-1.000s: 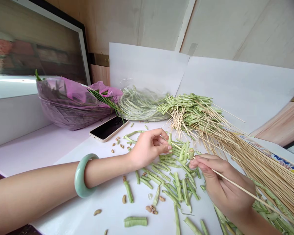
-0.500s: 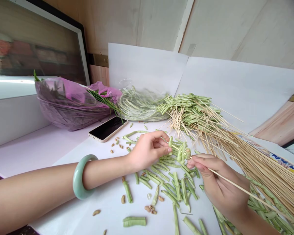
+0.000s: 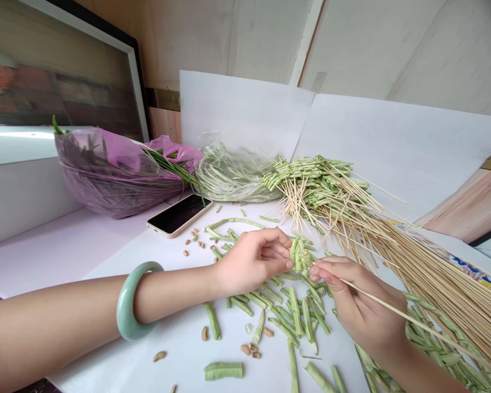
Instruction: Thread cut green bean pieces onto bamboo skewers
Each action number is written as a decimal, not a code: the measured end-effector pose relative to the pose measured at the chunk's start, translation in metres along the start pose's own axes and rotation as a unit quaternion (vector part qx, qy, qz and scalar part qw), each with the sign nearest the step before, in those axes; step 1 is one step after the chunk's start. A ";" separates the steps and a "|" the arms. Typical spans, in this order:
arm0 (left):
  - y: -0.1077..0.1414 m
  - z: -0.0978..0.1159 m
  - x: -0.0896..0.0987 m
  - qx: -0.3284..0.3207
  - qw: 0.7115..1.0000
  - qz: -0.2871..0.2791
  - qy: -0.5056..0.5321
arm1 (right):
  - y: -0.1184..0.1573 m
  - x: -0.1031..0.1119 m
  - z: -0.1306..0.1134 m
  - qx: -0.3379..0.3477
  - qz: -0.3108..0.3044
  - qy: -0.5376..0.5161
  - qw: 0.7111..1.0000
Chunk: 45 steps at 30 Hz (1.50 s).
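My right hand (image 3: pixel 358 297) pinches a long thin wooden skewer (image 3: pixel 409 316) just behind several short green bean pieces (image 3: pixel 300 255) threaded on its front end. At the other side of these pieces, my left hand (image 3: pixel 259 259), with a pale green bangle on the wrist, has its thumb and fingertips closed on the threaded beans. Cut bean pieces (image 3: pixel 295 311) lie loose on the white surface beneath and in front of both hands.
A phone (image 3: pixel 180 215) lies behind my left forearm, near a purple bag (image 3: pixel 118 174) and a clear bag of long beans (image 3: pixel 233 174). Skewered beans (image 3: pixel 323 177) are piled at the back, bare skewers (image 3: pixel 445 267) at the right. Loose seeds (image 3: pixel 245 349) lie in front.
My left hand has shifted slightly right, closer to my right hand, and the bean piece at its fingertips now sits against the others. My right hand has moved slightly left.
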<state>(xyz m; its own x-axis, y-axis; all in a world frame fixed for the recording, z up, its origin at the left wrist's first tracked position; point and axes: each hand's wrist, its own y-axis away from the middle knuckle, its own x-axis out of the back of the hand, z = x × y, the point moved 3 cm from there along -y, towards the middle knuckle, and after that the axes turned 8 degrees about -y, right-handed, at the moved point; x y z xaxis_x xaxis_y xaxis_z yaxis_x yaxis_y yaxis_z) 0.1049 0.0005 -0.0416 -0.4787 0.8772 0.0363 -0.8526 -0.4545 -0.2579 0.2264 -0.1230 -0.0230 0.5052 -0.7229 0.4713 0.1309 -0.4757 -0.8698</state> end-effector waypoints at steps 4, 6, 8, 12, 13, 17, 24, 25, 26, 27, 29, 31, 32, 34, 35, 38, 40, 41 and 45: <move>-0.002 0.004 0.005 0.009 0.996 0.020 -0.084 | 0.002 0.000 0.002 -0.010 0.002 0.014 1.000; -0.004 0.009 0.012 0.011 0.982 0.045 -0.181 | 0.004 0.001 0.006 -0.028 0.019 0.008 0.999; -0.005 0.016 0.018 -0.005 0.953 0.040 -0.299 | 0.008 0.004 0.010 -0.054 0.043 0.001 0.998; -0.004 0.030 0.020 -0.073 0.859 -0.121 -0.492 | 0.010 0.007 0.015 -0.075 0.059 0.008 0.995; -0.003 0.031 0.019 -0.080 0.833 -0.159 -0.525 | 0.009 0.008 0.014 -0.071 0.057 0.012 0.996; 0.001 0.029 0.016 -0.040 0.771 -0.233 -0.591 | 0.006 0.006 0.010 -0.050 0.046 0.022 0.997; -0.001 0.027 0.017 -0.012 0.780 -0.252 -0.573 | 0.011 0.006 0.013 -0.085 0.047 -0.005 0.995; -0.003 0.026 0.018 -0.014 0.791 -0.252 -0.557 | 0.012 0.006 0.013 -0.098 0.049 -0.017 0.994; -0.005 0.025 0.021 -0.015 0.807 -0.247 -0.537 | 0.012 0.006 0.014 -0.108 0.054 -0.029 0.992; -0.007 0.024 0.023 -0.012 0.828 -0.233 -0.510 | 0.012 0.006 0.014 -0.117 0.059 -0.040 0.991; -0.013 0.018 0.030 0.014 0.890 -0.180 -0.418 | 0.011 0.006 0.014 -0.132 0.069 -0.055 0.987; -0.018 0.010 0.035 0.055 0.956 -0.110 -0.266 | 0.010 0.006 0.013 -0.137 0.078 -0.069 0.985; -0.020 0.006 0.037 0.071 0.976 -0.079 -0.191 | 0.009 0.006 0.013 -0.133 0.080 -0.077 0.985; -0.023 -0.001 0.039 0.084 0.991 -0.040 -0.092 | 0.007 0.006 0.010 -0.119 0.076 -0.094 0.986; -0.023 -0.003 0.038 0.084 0.993 -0.032 -0.072 | 0.006 0.005 0.009 -0.109 0.070 -0.100 0.987; -0.022 -0.003 0.036 0.078 0.996 -0.017 -0.044 | 0.006 0.003 0.005 -0.094 0.049 -0.105 0.989; -0.021 -0.002 0.034 0.077 0.997 -0.014 -0.022 | 0.007 0.002 0.004 -0.091 0.043 -0.103 0.990; -0.021 -0.002 0.034 0.078 0.997 -0.014 -0.010 | 0.008 0.002 0.003 -0.091 0.042 -0.103 0.990; -0.021 -0.002 0.032 0.078 0.997 -0.015 0.017 | 0.010 0.001 0.004 -0.090 0.039 -0.103 0.990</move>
<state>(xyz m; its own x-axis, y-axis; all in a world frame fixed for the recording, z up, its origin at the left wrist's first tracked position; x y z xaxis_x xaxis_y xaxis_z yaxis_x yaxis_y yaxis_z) 0.1076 0.0381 -0.0368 -0.4477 0.8941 0.0079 -0.8896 -0.4445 -0.1045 0.2314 -0.1268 -0.0317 0.6731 -0.6521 0.3489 -0.0597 -0.5181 -0.8532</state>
